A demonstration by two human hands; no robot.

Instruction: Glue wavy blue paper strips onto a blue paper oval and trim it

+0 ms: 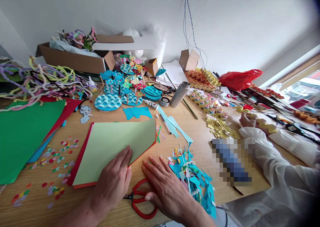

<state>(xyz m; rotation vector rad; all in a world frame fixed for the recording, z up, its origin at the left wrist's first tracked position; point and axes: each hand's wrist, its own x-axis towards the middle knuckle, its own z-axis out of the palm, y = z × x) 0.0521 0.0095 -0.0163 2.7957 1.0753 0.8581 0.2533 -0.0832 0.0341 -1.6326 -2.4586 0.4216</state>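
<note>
My left hand [112,175] lies with fingers stretched out on a pale green sheet of paper [112,142], near its right edge. Beneath that sheet, red paper [81,153] and an orange edge stick out; its upper right corner curls up. My right hand [166,185] rests flat on the wooden table, fingers extended, just right of the paper. Red-handled scissors [145,215] lie between my hands, and my right thumb is over or against one handle loop; I cannot tell if it touches. The blades are partly hidden by my left hand.
Blue paper scraps [200,180] heap right of my right hand. Confetti dots [57,190] and green card [27,140] lie left. Blue wave-paper crafts [108,102], a steel flask [180,94] and pipe cleaners [42,77] stand behind. A co-worker's sleeved arms [275,157] reach in from the right.
</note>
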